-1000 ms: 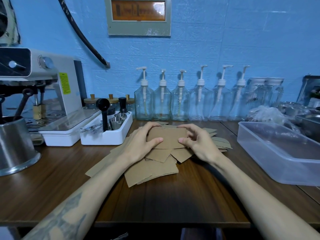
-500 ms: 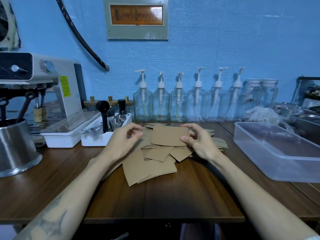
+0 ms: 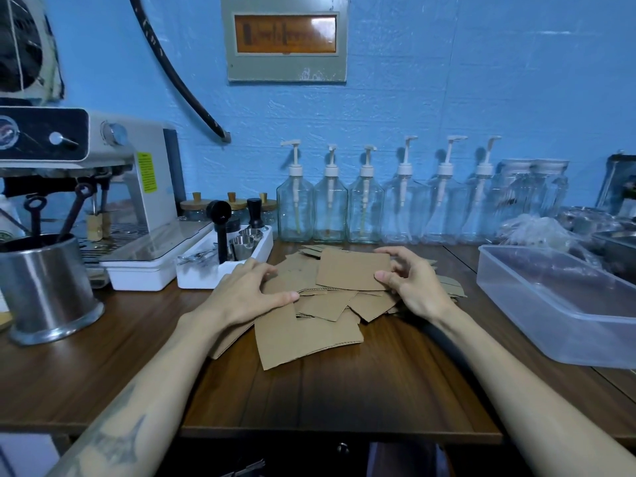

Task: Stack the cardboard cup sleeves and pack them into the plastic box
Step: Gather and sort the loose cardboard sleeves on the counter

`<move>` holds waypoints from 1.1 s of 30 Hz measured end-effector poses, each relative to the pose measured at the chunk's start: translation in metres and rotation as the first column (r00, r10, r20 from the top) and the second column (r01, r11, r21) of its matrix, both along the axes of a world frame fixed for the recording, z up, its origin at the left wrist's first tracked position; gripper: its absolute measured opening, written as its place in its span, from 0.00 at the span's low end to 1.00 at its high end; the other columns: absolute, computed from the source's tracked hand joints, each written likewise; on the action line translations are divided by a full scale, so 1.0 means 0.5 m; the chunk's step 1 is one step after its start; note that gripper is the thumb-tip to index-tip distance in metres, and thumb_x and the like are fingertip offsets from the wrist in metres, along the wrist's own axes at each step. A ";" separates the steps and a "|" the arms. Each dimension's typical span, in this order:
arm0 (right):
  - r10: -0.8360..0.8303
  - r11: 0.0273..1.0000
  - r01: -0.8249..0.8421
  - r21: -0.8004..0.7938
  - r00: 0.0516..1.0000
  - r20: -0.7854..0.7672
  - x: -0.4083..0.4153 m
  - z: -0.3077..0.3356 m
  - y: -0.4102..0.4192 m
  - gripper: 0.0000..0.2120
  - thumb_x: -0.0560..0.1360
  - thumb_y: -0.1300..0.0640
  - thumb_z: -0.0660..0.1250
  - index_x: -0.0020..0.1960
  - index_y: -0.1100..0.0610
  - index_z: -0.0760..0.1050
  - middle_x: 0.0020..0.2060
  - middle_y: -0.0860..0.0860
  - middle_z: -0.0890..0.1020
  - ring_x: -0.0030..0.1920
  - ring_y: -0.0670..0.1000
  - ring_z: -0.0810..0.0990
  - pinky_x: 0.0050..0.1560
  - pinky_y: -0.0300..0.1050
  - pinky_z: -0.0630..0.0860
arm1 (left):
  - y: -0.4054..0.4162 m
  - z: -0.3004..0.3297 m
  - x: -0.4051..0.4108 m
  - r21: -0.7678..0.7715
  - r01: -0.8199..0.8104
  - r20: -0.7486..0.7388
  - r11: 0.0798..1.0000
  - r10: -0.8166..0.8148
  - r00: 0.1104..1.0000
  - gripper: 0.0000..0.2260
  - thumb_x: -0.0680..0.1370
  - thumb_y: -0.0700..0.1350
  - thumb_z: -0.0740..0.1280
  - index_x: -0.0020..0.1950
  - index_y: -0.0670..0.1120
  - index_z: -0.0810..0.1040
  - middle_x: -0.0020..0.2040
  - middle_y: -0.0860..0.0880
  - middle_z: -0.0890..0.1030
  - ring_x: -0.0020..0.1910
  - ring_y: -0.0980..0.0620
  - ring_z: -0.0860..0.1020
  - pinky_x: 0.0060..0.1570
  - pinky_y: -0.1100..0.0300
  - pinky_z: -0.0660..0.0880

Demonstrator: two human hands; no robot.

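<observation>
Several flat brown cardboard cup sleeves (image 3: 309, 333) lie in a loose pile on the wooden table (image 3: 344, 401). My right hand (image 3: 411, 282) pinches one sleeve (image 3: 351, 270) by its right edge, thumb on top, and holds it just above the pile. My left hand (image 3: 246, 292) rests on the pile's left side, its fingers curled over a sleeve there and the thumb lying flat on the cardboard. The clear plastic box (image 3: 564, 335) stands to the right, with nothing inside that I can see.
A white tool tray (image 3: 199, 278) and an espresso machine (image 3: 103, 187) stand at the left, with a steel canister (image 3: 48, 294) in front. Glass pump bottles (image 3: 330, 208) line the blue wall. Steel containers (image 3: 612, 242) sit behind the box.
My left hand let go of the held sleeve, moved left and came down onto the pile. My right hand keeps the sleeve, now a little lifted.
</observation>
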State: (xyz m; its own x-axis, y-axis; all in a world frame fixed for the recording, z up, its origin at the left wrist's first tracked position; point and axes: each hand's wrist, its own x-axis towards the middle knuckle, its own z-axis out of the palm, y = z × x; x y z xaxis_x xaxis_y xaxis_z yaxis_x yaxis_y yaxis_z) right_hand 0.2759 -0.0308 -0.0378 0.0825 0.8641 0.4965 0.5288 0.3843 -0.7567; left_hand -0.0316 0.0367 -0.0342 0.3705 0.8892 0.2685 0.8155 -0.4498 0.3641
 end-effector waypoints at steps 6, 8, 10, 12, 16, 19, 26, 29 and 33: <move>0.015 1.000 -0.015 0.000 1.000 -0.016 0.000 -0.002 0.006 0.18 0.77 0.60 0.70 0.57 0.38 0.74 0.36 0.64 0.73 0.35 0.54 0.72 0.42 0.49 0.75 | 0.001 -0.003 0.003 -0.011 0.003 0.066 1.000 -0.003 0.998 0.32 0.69 0.69 0.69 0.64 0.50 0.75 0.54 0.52 0.71 0.55 0.52 0.73 0.58 0.52 0.74; 0.017 1.000 -0.017 -0.002 1.000 -0.017 0.000 -0.003 0.007 0.18 0.77 0.60 0.71 0.58 0.39 0.74 0.36 0.64 0.74 0.35 0.54 0.73 0.42 0.49 0.75 | 0.003 -0.004 0.006 -0.028 0.012 0.106 1.000 -0.008 0.994 0.32 0.67 0.69 0.72 0.63 0.50 0.75 0.51 0.52 0.70 0.53 0.53 0.73 0.57 0.54 0.74; 0.019 1.000 -0.019 -0.008 0.999 -0.027 -0.002 -0.002 0.007 0.17 0.77 0.61 0.71 0.59 0.42 0.74 0.40 0.69 0.77 0.35 0.53 0.75 0.42 0.49 0.76 | 0.004 -0.002 0.009 -0.049 0.030 0.171 0.998 -0.021 0.985 0.34 0.63 0.69 0.74 0.61 0.52 0.75 0.51 0.52 0.70 0.51 0.54 0.73 0.56 0.54 0.74; 0.016 1.000 -0.017 -0.009 0.999 -0.036 -0.003 -0.002 0.006 0.17 0.77 0.61 0.70 0.60 0.44 0.74 0.41 0.70 0.77 0.34 0.52 0.76 0.40 0.48 0.76 | 0.006 0.001 0.012 -0.047 0.055 0.249 0.997 -0.042 0.968 0.30 0.64 0.63 0.78 0.60 0.52 0.74 0.53 0.51 0.71 0.51 0.54 0.73 0.54 0.55 0.74; 0.004 1.000 -0.005 -0.009 0.999 -0.046 -0.002 -0.001 0.006 0.17 0.77 0.61 0.70 0.60 0.45 0.75 0.38 0.68 0.76 0.33 0.52 0.75 0.39 0.46 0.75 | 0.008 0.011 0.019 -0.016 0.105 0.400 0.994 -0.090 0.912 0.19 0.69 0.49 0.79 0.56 0.48 0.77 0.45 0.51 0.73 0.41 0.55 0.72 0.43 0.62 0.71; 0.001 1.000 -0.002 -0.011 0.998 -0.057 -0.002 -0.001 0.006 0.17 0.77 0.61 0.70 0.58 0.43 0.75 0.36 0.64 0.75 0.34 0.52 0.74 0.39 0.46 0.75 | 0.010 0.021 0.023 0.008 0.148 0.501 0.989 -0.132 0.855 0.12 0.73 0.44 0.76 0.54 0.48 0.80 0.43 0.49 0.75 0.39 0.52 0.73 0.44 0.58 0.73; -0.019 1.000 0.019 -0.004 0.997 -0.071 -0.003 0.002 0.008 0.17 0.77 0.62 0.71 0.57 0.41 0.75 0.41 0.69 0.78 0.34 0.53 0.74 0.41 0.48 0.74 | -0.006 0.047 0.044 0.147 0.191 0.629 0.970 -0.241 0.739 0.09 0.74 0.40 0.74 0.51 0.52 0.83 0.48 0.49 0.84 0.44 0.55 0.76 0.44 0.67 0.71; -0.030 0.999 0.029 -0.014 0.998 -0.062 -0.003 0.003 0.006 0.17 0.77 0.62 0.70 0.60 0.45 0.75 0.41 0.70 0.77 0.34 0.52 0.75 0.40 0.48 0.75 | -0.016 0.043 0.066 0.128 0.250 0.634 0.960 -0.273 0.724 0.07 0.75 0.40 0.73 0.51 0.50 0.83 0.48 0.49 0.83 0.43 0.58 0.76 0.44 0.69 0.71; -0.031 0.999 0.030 -0.015 0.997 -0.065 -0.001 0.001 0.008 0.16 0.77 0.62 0.71 0.60 0.47 0.75 0.42 0.70 0.78 0.34 0.53 0.75 0.40 0.49 0.76 | -0.032 0.044 0.086 0.090 0.290 0.765 0.953 -0.253 0.592 0.05 0.77 0.39 0.71 0.51 0.45 0.79 0.43 0.49 0.80 0.39 0.59 0.77 0.40 0.70 0.74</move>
